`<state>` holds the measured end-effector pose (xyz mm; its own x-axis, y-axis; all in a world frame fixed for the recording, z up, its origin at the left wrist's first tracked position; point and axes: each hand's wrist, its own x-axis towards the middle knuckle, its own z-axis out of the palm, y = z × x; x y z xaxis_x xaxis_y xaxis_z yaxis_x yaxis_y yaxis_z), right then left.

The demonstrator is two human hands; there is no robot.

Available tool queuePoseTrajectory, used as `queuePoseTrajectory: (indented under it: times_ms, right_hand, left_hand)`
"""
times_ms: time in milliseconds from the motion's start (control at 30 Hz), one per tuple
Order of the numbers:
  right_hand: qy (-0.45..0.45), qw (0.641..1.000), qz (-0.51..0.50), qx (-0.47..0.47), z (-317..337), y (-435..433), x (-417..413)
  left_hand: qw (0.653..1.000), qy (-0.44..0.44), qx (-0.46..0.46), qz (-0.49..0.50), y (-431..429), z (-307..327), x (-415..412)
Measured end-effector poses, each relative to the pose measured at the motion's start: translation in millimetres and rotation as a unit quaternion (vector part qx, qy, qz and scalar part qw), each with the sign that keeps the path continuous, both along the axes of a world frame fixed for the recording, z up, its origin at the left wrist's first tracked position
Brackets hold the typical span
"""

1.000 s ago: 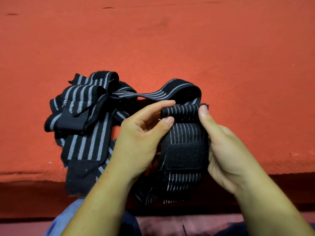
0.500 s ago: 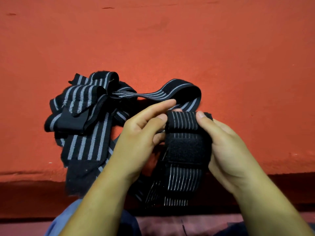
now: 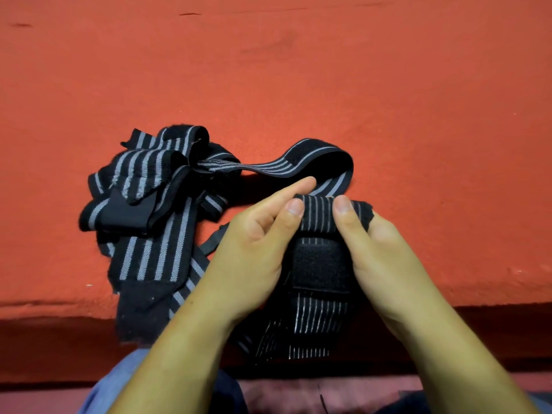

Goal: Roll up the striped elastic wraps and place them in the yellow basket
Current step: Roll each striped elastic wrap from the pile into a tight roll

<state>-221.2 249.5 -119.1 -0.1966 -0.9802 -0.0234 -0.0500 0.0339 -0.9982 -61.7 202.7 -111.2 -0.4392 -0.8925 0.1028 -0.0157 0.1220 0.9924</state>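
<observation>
Comparing this moment with a second ago, the roll [image 3: 318,216] at the top of the striped wrap [image 3: 316,321] is thicker and sits closer to the black hook-and-loop patch [image 3: 321,267]. The striped stretch between the two is nearly taken up. The left hand [image 3: 254,249] has moved its thumb onto the roll's left end, with the forefinger stretched straight over the band behind. The right hand [image 3: 385,258] has brought its thumb further over the top. Both hands pinch the roll with thumbs above; the other fingers are mostly hidden beneath.

The wrap is held just below the centre of the frame. Its lower part hangs past the table's [image 3: 418,115] front edge toward the lap, and its far length loops up and left to the heap of wraps [image 3: 149,210].

Assessment: rolling of this wrap is at an early stage, with much of its length still slack. The heap, left of centre, lies as it did, unrolled. The yellow basket is not in view, so no wrap can be recorded as deposited.

Surface: the table has a red, felt-like covering with small dark marks [image 3: 189,14] near the top of the frame. Its front edge runs across the lower frame, with shadow beneath. Blue cloth [image 3: 119,383] shows at lower left, presumably clothing. No more of the room shows.
</observation>
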Motion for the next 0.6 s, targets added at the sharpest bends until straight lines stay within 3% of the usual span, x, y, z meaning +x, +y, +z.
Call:
queuePoseTrajectory:
  times_ms: [267,600]
  right_hand:
    - [-0.050,0.997,-0.045,-0.029,-1.5,-0.3,-0.7]
    - [-0.144,0.989,-0.005,0.040,-0.6,-0.7,-1.0]
  left_hand:
    - [0.999,0.033,0.013,0.010,1.7,0.3,-4.3]
    - [0.996,0.072,0.045,0.024,-0.1,-6.9,-4.3]
